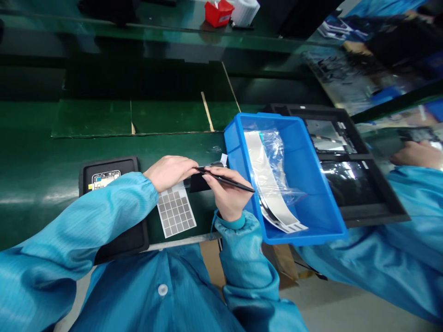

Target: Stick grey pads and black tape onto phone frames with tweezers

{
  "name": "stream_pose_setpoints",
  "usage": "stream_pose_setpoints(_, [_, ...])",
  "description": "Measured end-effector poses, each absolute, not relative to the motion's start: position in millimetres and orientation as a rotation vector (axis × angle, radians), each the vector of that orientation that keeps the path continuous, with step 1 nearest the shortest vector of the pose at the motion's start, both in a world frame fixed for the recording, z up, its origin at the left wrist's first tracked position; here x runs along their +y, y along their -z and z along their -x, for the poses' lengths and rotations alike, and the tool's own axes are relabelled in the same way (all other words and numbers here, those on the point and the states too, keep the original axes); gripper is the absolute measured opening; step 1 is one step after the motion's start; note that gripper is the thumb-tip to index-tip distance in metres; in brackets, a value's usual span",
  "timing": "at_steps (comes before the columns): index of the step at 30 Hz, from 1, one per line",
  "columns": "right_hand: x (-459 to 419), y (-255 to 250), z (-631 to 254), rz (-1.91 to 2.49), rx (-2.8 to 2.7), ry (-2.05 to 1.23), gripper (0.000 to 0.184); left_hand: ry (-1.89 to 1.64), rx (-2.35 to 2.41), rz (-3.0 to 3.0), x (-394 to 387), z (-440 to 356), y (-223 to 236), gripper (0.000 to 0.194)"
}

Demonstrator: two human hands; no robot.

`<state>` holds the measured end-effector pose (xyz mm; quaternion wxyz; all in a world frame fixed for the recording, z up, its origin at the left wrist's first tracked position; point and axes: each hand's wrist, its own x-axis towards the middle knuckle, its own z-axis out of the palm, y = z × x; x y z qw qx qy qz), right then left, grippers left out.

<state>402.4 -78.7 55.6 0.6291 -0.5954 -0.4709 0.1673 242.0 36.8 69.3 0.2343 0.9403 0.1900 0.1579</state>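
The bin is glossy blue plastic.

Feed check from my station. The left hand and right hand cover much of a thin black rectangular sheet, so I can't read its outline. The tip of a slim black pen-shaped tool is too fine to resolve. A blue sleeve hides part of a black rubber-edged tray; the tiny parts on its small circuit board are illegible. The top edge cuts off a red plastic box and white roll. The right edge cuts off a co-worker's hand.
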Motion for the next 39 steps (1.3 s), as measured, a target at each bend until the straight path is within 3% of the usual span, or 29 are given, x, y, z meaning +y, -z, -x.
stream_pose_setpoints(12, [-75.4,-53.7,-398.7,1.275,-1.113,-0.347,0.019,-0.363,0.516,-2.589,39.2,-240.6,-70.0,0.035])
stream_pose_setpoints(18, [-73.4,-51.7,-394.4,1.361,-1.011,-0.378,0.013,-0.340,0.530,-2.644,40.5,-237.1,-67.9,0.034])
stream_pose_setpoints(25, [-68.1,-65.5,-384.8,1.381,-0.865,-0.459,0.018,-0.125,0.884,-2.689,46.8,-246.6,-73.7,0.034])
stream_pose_setpoints(28, [-64.6,-69.6,-357.0,1.419,-0.840,-0.658,0.019,-0.164,1.124,-2.695,56.8,-206.6,-92.6,0.042])
stream_pose_setpoints(33, [-49.8,-70.2,-277.8,1.423,-0.851,-1.110,0.020,-0.366,1.468,-2.609,39.9,-74.9,-110.5,0.028])
stream_pose_setpoints(39, [-24.7,-60.3,-215.9,1.463,-0.967,-1.211,0.018,-0.578,1.571,-2.396,-20.3,-14.3,-65.9,0.022])
